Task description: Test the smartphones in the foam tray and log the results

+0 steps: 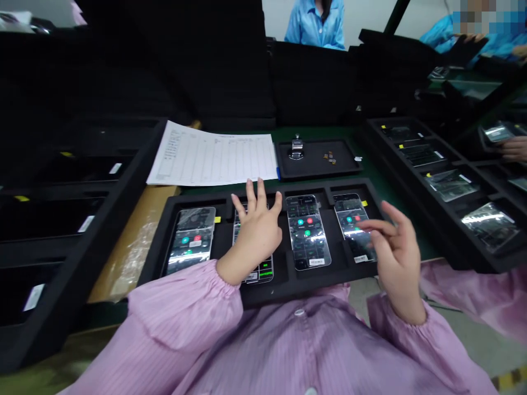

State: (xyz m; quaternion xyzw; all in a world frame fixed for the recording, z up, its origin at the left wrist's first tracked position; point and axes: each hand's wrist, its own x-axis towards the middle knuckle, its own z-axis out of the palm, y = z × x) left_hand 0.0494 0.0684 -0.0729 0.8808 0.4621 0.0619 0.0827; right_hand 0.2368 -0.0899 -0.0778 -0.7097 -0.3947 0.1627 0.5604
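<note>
- Head view looks down on a black foam tray (pixel 284 282) set at the edge of a green bench mat (pixel 313 131), right in front of the person's pink smock. Its cut-out pockets seem meant to keep four smartphones apart and face up within easy reach of both hands.
- The left hand (pixel 256 236) is open, fingers spread and palm down, resting over the second phone (pixel 263 269) from the left and hiding most of it.
- The right hand (pixel 395 249) is half open, its fingers loosely curled. Its fingertips (pixel 370 226) are at the fourth phone (pixel 349 216), but I cannot tell whether they touch or grip it.
- The first phone (pixel 190 240) and third phone (pixel 308 232) lie untouched in their pockets, screens lit with round red and green buttons.
- A printed ruled form (pixel 212 156) lies just beyond the tray, close enough to read or mark.
- A small black tray (pixel 317 167) beside the form keeps a small metal device (pixel 296 149) and a few tiny parts (pixel 328 158) together.
- Larger foam trays stand on both sides, the right one (pixel 448 186) holding more glossy phones.
- A co-worker in a blue smock (pixel 317 24) stands beyond the dark partition.
</note>
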